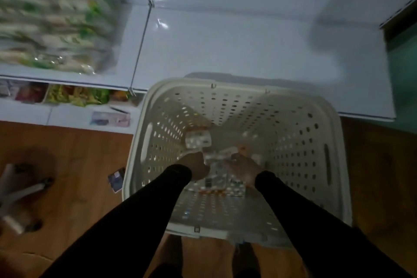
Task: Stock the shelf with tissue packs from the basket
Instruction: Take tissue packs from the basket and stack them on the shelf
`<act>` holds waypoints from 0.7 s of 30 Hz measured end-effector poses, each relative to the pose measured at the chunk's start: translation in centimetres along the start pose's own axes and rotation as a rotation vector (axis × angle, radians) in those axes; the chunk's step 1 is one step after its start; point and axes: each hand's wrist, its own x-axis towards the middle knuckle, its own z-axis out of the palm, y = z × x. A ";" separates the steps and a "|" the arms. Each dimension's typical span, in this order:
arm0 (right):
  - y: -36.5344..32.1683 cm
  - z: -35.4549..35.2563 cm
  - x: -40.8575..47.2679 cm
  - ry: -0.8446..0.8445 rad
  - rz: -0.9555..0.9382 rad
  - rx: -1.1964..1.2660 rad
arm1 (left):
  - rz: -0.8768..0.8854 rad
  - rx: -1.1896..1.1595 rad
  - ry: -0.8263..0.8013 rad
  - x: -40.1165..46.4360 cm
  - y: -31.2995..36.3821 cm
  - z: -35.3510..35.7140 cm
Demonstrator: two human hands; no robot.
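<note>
A cream perforated basket (293,106) stands on the wooden floor against a white shelf (237,47). Both my arms, in black sleeves, reach down into it. My left hand (195,166) and my right hand (242,168) are at the bottom, on either side of a clear-wrapped tissue pack (215,166). Their fingers curl around its ends. Another small pack (198,140) lies farther back in the basket, and more packs (235,188) lie under my right wrist. The picture is dim and blurred.
Green-and-white wrapped packs (56,25) fill the shelf's left section behind a thin divider (142,38). A lower shelf (67,97) holds colourful packets. A chair base (20,192) and a small card (116,179) lie on the floor at left.
</note>
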 end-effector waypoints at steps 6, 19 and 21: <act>0.4 1.1 4.9 -0.121 -0.002 0.150 | -0.059 -0.255 -0.082 4.4 -0.9 1.9; -3.2 -7.7 -12.0 0.109 -0.240 0.838 | 0.662 -0.003 0.651 -12.3 7.5 -5.9; -4.4 -9.0 -16.2 0.151 -0.365 0.820 | 0.813 0.068 0.743 -15.8 9.0 -7.5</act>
